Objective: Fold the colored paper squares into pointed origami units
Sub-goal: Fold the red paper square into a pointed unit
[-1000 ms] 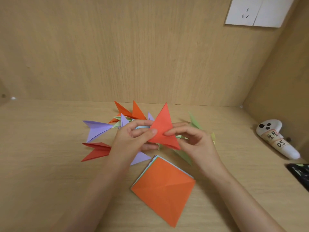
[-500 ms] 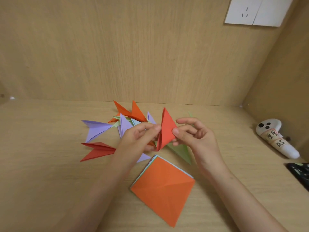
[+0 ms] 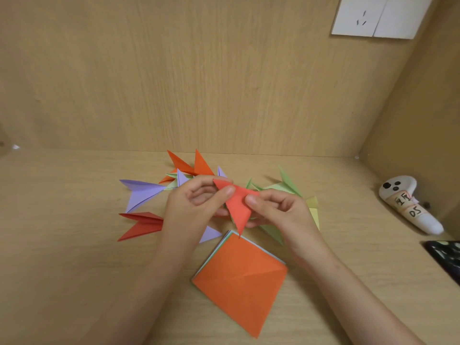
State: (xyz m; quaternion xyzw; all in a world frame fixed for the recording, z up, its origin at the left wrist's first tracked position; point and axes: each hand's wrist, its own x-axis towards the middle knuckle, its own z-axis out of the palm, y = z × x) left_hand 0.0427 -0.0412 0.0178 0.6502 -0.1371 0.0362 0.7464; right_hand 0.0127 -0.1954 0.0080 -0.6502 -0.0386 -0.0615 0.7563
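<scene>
Above the wooden desk I hold a red folded paper piece (image 3: 237, 207), its long point aimed down toward me. My left hand (image 3: 196, 205) pinches its upper left corner between thumb and fingers. My right hand (image 3: 278, 210) pinches its right edge. Just below lies a stack of paper squares (image 3: 240, 280) with an orange sheet on top, creased along a diagonal. Behind my hands lie finished pointed units: a purple unit (image 3: 142, 192), a red unit (image 3: 142, 224), orange units (image 3: 193, 165) and green units (image 3: 283, 185).
A white handheld controller (image 3: 408, 202) with a handwritten label lies at the right by the side wall. A dark object (image 3: 445, 257) shows at the right edge. A white wall socket (image 3: 373, 16) is on the back panel.
The red piece has turned over in my hands: its long point stood upward a second ago and now hangs downward. Both hands kept their grip near the same spot.
</scene>
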